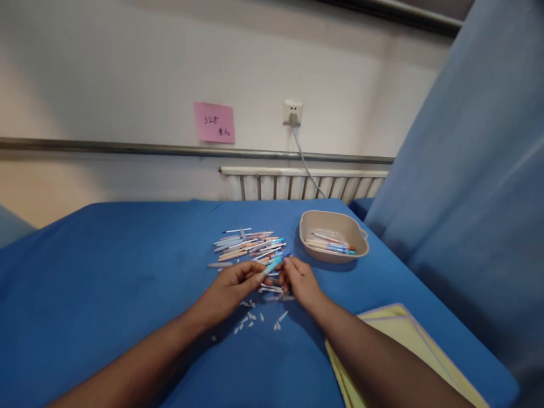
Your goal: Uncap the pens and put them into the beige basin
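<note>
My left hand [243, 281] is closed around a light blue pen [272, 266], which points up and to the right. Close beside its upper end, my right hand [298, 277] pinches a small dark blue piece [287, 256], partly hidden by the fingers; I cannot tell whether it touches the pen. Under and behind both hands lies a loose pile of pens and thin white refills [242, 247]. Small white pointed pieces [250, 317] are scattered on the blue cloth in front of the hands.
A beige basket [334, 259] holding several pens stands at the back right. A folded yellow cloth [399, 323] lies under my right forearm. The blue-covered table [127, 255] meets a wall with a white radiator [293, 187] and a plugged-in cable [304, 158]. A blue curtain [476, 187] hangs along the right.
</note>
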`<state>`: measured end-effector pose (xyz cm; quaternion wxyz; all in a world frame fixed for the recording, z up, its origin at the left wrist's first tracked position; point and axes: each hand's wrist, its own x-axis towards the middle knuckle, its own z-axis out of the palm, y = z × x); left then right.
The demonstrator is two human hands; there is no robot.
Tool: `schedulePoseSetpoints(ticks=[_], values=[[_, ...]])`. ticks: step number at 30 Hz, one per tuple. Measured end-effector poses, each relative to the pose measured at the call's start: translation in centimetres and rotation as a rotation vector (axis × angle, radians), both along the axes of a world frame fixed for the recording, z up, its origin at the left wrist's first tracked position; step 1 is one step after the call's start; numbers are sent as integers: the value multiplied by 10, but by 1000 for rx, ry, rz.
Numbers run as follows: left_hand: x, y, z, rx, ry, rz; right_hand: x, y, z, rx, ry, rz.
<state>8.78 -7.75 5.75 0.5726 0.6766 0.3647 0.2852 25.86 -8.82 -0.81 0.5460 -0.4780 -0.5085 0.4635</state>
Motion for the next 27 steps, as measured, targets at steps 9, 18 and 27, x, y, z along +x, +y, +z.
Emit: schedulePoseSetpoints(ticks=[9,18,27], values=[[126,78,45,509,284,-199,-1,0,4,54,-349,52],[222,128,17,665,476,-339,6,-4,22,118,-653,121],[234,149,-10,788,813,-383,11,-5,30,95,-722,197]])
